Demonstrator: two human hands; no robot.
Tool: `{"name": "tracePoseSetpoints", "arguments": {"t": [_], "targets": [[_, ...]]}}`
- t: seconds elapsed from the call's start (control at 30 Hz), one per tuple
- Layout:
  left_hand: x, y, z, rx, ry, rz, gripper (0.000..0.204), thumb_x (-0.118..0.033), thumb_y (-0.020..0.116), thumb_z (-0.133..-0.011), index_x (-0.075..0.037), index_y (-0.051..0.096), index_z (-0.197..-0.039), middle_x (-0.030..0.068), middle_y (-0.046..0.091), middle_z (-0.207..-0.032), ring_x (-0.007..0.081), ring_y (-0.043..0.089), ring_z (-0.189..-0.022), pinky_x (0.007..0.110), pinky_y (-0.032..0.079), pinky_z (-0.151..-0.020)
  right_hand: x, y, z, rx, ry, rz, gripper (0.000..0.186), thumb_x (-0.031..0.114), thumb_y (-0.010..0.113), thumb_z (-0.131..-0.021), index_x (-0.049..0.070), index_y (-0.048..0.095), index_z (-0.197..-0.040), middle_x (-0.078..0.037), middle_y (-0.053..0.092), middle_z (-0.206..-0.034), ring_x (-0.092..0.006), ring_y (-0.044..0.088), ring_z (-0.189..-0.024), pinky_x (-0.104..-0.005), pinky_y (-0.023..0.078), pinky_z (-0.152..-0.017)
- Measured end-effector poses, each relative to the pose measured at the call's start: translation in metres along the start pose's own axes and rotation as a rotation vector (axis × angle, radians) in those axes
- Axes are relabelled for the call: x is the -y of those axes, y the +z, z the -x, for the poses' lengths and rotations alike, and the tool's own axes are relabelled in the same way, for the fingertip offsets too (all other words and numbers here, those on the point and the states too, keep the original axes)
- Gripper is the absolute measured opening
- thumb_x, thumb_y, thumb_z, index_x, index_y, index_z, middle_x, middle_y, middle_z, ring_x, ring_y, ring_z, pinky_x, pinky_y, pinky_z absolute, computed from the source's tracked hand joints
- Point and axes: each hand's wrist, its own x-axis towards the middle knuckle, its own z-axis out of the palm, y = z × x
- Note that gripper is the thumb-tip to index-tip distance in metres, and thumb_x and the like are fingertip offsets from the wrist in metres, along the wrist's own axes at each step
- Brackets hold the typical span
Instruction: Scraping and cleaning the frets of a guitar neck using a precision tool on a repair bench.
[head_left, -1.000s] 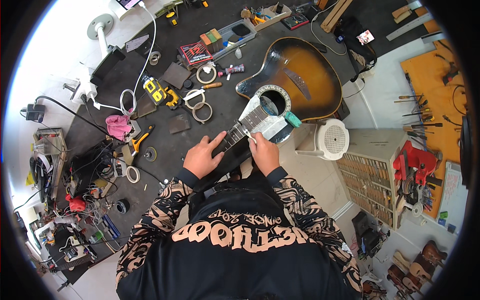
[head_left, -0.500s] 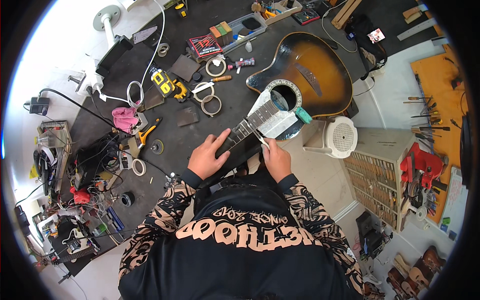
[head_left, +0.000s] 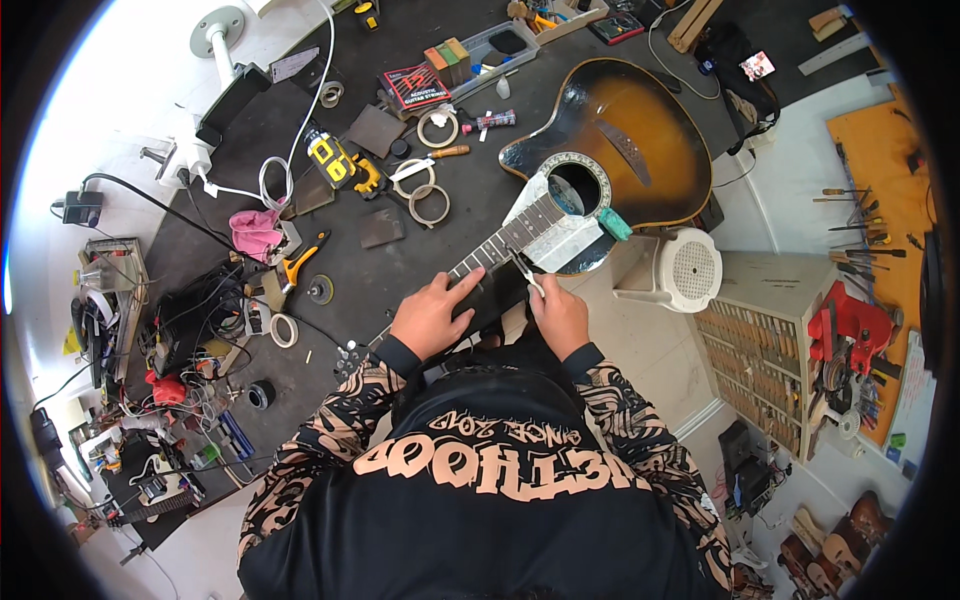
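Note:
An acoustic guitar [head_left: 640,110] with a dark sunburst top lies across the bench, its neck pointing toward the lower left. Pale sheets [head_left: 565,240] cover the top beside the fretboard [head_left: 515,232], and a green block [head_left: 613,225] rests near the soundhole. My left hand [head_left: 430,318] lies by the neck, index finger stretched along the fretboard edge and thumb apart. My right hand [head_left: 562,318] is closed on a slim pale-handled tool [head_left: 531,277], whose dark tip reaches the fretboard edge. Its exact kind is too small to make out.
Left of the guitar lie a yellow drill [head_left: 335,160], tape rings [head_left: 429,205] and an orange-handled tool [head_left: 303,262]. A white stool [head_left: 690,270] stands at right, beside a drawer cabinet [head_left: 765,330]. Cables and loose parts crowd the bench's left end.
My left hand has shifted slightly right along the neck. The tool in my right hand now slants further over the fretboard edge. The whole view has moved a little.

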Motion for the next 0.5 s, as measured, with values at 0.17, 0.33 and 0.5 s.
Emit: {"name": "tracePoseSetpoints", "arguments": {"t": [0.17,0.33,0.5], "targets": [[0.0025,0.0008,-0.0016,-0.038,0.001,-0.005,0.078,-0.034,0.080,-0.103,-0.035,0.052,-0.177,0.0161,0.067,-0.119,0.0398,0.078,-0.096,0.051,0.066,-0.082,0.0018,0.0009,-0.0017,-0.015,-0.007,-0.012,0.019,0.018,0.076,-0.109,0.005,0.070,-0.122,-0.016,0.086,-0.107,-0.0390,0.082,-0.087,-0.0511,0.064,-0.073],[0.0030,-0.0001,-0.0021,-0.028,0.015,-0.010,0.079,-0.033,0.080,-0.103,-0.036,0.052,-0.176,0.0161,0.067,-0.119,0.0398,0.077,-0.094,0.051,0.066,-0.081,0.0032,0.0005,-0.0031,-0.031,-0.002,-0.037,0.019,0.018,0.077,-0.109,0.005,0.070,-0.122,-0.016,0.086,-0.108,-0.0395,0.082,-0.088,-0.0511,0.064,-0.074],[0.0011,0.0011,-0.0023,-0.019,0.036,-0.019,0.080,-0.032,0.081,-0.102,-0.037,0.052,-0.177,0.0162,0.066,-0.117,0.0400,0.077,-0.094,0.051,0.066,-0.081,0.0033,0.0013,-0.0042,-0.025,0.013,-0.046,0.019,0.018,0.076,-0.110,0.006,0.071,-0.123,-0.016,0.086,-0.107,-0.0402,0.082,-0.088,-0.0518,0.064,-0.074]]}}
